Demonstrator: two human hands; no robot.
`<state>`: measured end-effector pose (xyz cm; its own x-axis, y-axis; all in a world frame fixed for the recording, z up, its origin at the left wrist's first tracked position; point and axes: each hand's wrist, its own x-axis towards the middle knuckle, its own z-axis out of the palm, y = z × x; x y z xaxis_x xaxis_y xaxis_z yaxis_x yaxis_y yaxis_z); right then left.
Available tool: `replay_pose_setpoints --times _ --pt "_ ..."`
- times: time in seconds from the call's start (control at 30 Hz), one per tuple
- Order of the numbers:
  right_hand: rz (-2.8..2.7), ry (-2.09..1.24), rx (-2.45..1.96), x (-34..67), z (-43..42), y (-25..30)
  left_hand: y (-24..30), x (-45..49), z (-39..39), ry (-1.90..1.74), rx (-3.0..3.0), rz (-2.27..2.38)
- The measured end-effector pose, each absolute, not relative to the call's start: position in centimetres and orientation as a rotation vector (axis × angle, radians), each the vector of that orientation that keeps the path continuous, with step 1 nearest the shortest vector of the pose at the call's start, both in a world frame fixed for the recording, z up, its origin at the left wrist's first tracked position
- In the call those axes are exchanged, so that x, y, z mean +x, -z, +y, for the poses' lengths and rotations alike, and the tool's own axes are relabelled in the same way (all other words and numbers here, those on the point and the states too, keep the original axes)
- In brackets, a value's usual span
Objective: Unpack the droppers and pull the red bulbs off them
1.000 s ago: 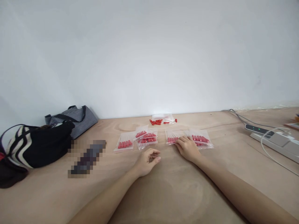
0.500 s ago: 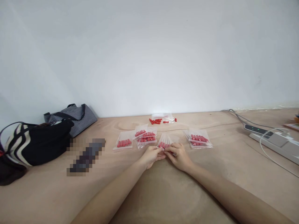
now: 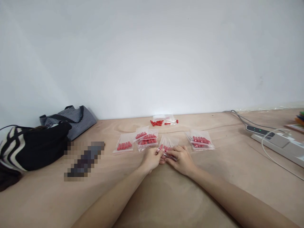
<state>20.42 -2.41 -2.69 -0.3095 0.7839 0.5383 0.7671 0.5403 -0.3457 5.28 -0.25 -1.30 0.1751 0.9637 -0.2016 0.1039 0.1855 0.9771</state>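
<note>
My left hand (image 3: 152,160) and my right hand (image 3: 181,160) are both closed on the near edge of a clear zip bag (image 3: 169,141) at the middle of the table. Inside it lies a row of small red capsule-shaped pieces, partly covered by my fingers. The left thumb presses on the bag's left corner, and the right fingers pinch its edge farther right. Just left of it is a stack of filled zip bags (image 3: 147,139), with one more filled bag (image 3: 124,146) beyond. To the right rests another stack of filled bags (image 3: 201,141).
Loose red pieces (image 3: 156,123) lie near the wall beside a clear bag (image 3: 163,117). A black bag (image 3: 47,144), a striped bag (image 3: 83,122) and a blurred-out dark object (image 3: 85,160) are on the left. On the right sits a white power strip (image 3: 280,147) with cables.
My left thumb and right fingers have moved slightly apart along the bag's near edge, and more of that edge shows between them. The view has shifted a little.
</note>
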Motion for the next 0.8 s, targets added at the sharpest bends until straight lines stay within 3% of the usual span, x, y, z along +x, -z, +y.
replay_pose_setpoints --times 0.3,0.5,0.67,0.8 --pt "-1.997 -0.313 -1.308 20.2 -2.0 2.5 1.5 5.4 0.3 -0.895 1.342 1.245" --pt "-2.032 -0.316 -1.296 19.9 -1.8 2.3 1.5 5.4 0.2 -0.887 1.384 1.225" --pt "-1.780 -0.640 -1.289 19.7 -1.0 3.1 1.7 5.3 0.2 -0.893 1.403 1.200" --pt "-1.663 -0.674 -1.358 19.5 -0.5 3.6 1.9 5.3 0.3 -0.911 1.422 1.181"
